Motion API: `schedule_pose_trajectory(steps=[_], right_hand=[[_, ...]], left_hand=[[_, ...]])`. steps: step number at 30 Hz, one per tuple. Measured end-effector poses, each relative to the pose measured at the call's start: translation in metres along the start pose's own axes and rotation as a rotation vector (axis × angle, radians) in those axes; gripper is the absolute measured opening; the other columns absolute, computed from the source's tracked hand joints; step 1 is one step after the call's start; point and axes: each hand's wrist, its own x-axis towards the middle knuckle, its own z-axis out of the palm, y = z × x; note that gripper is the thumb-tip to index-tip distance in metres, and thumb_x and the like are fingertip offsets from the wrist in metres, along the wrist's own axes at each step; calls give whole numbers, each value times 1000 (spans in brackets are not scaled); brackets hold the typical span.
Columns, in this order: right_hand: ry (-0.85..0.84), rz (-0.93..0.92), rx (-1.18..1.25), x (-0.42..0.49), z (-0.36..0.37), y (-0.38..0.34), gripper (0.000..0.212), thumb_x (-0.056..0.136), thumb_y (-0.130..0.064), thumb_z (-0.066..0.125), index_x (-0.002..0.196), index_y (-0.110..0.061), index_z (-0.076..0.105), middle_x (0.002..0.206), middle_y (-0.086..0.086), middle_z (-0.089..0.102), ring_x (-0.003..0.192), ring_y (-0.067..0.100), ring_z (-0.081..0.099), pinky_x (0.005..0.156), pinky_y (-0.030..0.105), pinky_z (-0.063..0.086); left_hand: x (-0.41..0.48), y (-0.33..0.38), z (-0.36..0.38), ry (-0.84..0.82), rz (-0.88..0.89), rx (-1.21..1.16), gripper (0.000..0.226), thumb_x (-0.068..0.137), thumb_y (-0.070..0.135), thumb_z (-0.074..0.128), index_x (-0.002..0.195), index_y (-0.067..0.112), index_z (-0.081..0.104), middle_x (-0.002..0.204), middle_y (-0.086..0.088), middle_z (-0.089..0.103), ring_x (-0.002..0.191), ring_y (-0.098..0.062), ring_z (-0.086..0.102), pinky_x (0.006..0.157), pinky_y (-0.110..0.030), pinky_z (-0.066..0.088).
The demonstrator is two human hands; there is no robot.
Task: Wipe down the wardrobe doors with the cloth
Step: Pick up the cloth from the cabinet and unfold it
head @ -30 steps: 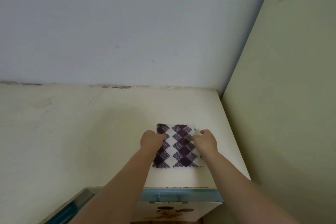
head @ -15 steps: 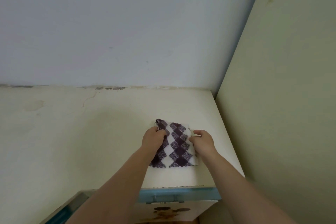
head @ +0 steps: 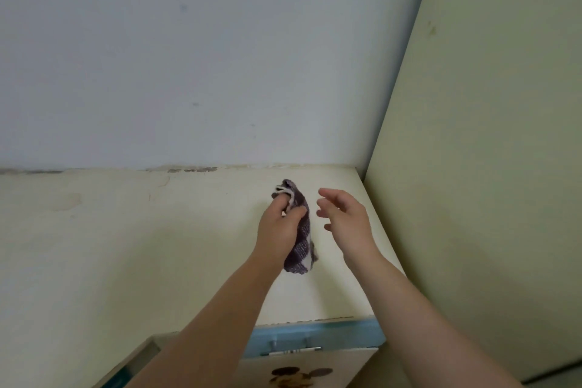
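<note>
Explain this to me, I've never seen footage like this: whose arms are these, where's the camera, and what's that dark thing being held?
No machine here: these are a person's two bare arms, filmed by a wide-angle camera worn on their head, looking forward and down. The left hand grips a bunched purple-and-white checked cloth. The right hand is open beside it, holding nothing. Below them is the stained cream top of a blue-trimmed cabinet, against a pale wall, with a tall cream panel on the right.

No legible text; wardrobe door [head: 352, 368] bears only cartoon mouse picture [head: 300, 376].
</note>
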Motion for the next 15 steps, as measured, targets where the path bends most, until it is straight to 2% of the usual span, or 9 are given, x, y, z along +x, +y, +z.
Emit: schedule_pose_trajectory(steps=[2,4,6,9,13,15], right_hand=[[-48,-62,35,-10,2,-20,17,91,-14,52,96,-25,65,96,-5,66,88,13,63,78,25,47],[-49,-102,32,-22,3,-34,16,91,-21,54,87,-30,67,91,-9,68,92,13,64,84,32,50],[-28,-128,23,-31,5,-43,14,86,-28,58,77,-32,68,81,-12,69,88,13,65,86,40,52],[29,-129,24,-45,3,-52,13,74,-41,61,73,-30,66,74,-12,67,85,15,64,86,46,51],[131,-141,36,-63,-2,-60,11,79,-30,67,83,-20,65,84,-1,67,80,12,64,85,41,52],[188,-144,55,-72,-6,-65,6,80,-25,67,80,-20,64,81,-2,66,75,11,63,80,35,52]], left_hand=[[-9,11,1,-13,115,83,12,87,12,52,84,1,51,81,-17,57,73,-26,54,69,-37,43],[-16,19,0,-23,228,158,10,85,16,52,80,7,53,82,-14,59,76,-27,57,73,-42,45],[-23,25,-1,-17,363,301,8,86,14,52,79,14,56,82,-5,56,76,-19,55,69,-36,44],[-30,28,-1,-22,546,490,23,83,20,51,102,17,64,97,1,57,87,-18,54,72,-32,45],[-42,31,2,-54,703,599,40,75,28,50,112,20,63,104,0,57,93,-20,49,73,-24,34],[-51,36,3,-84,768,573,38,72,36,48,104,21,63,99,3,58,89,-17,49,71,-20,32]])
